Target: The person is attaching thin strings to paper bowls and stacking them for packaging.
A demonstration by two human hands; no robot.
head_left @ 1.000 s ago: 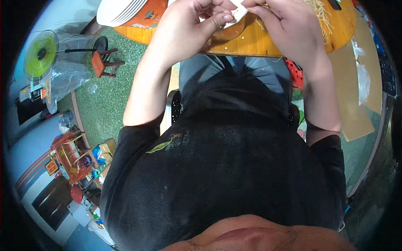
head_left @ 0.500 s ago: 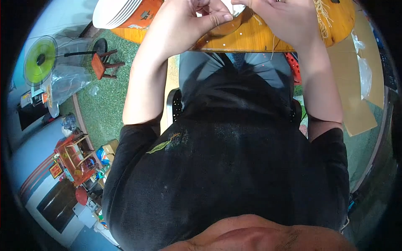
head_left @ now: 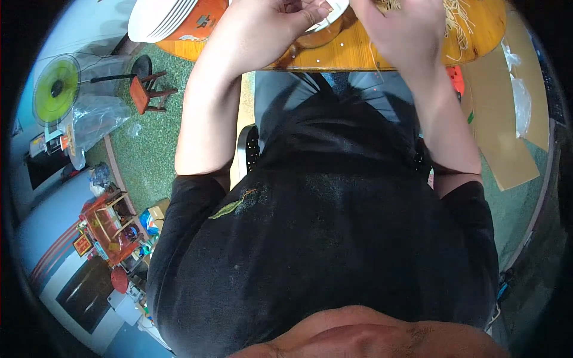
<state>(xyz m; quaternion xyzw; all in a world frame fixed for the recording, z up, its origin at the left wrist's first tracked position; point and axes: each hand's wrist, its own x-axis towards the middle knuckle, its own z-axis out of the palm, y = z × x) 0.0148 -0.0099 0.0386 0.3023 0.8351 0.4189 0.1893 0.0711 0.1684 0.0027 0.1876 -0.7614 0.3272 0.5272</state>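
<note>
**Both hands busy at the top edge of the round wooden table**

Going left to right: way off on the left a green fan [head_left: 55, 89] is standing on the floor with a clear plastic bag [head_left: 95, 122] slumped just beside it, and a small red wooden stool [head_left: 146, 94] is sitting on the green carpet [head_left: 143, 161] near that. Up top, a stack of white plates [head_left: 160, 18] is resting on an orange drum-shaped thing [head_left: 200, 21].

Then the left hand [head_left: 271, 21] is reaching over the table [head_left: 358, 53], fingers [head_left: 310, 13] curled in and pressing against the rim of a white bowl [head_left: 329, 15], which is sitting on a brown round tray [head_left: 319, 37] close to the near edge of the table. Looks like a pinch on the rim, but the top of the picture is cutting it off, so I can't tell for sure.

The right hand [head_left: 397, 30] is hovering just right of the bowl, fingers bunched around some pale straw-like strands [head_left: 456, 15]. More of those strands are lying spread over the table to the right of the hand. How tight the grip is, can't tell, since the fingertips are out of view.

Further right, flat cardboard sheets [head_left: 507, 143] are lying on the floor.
</note>
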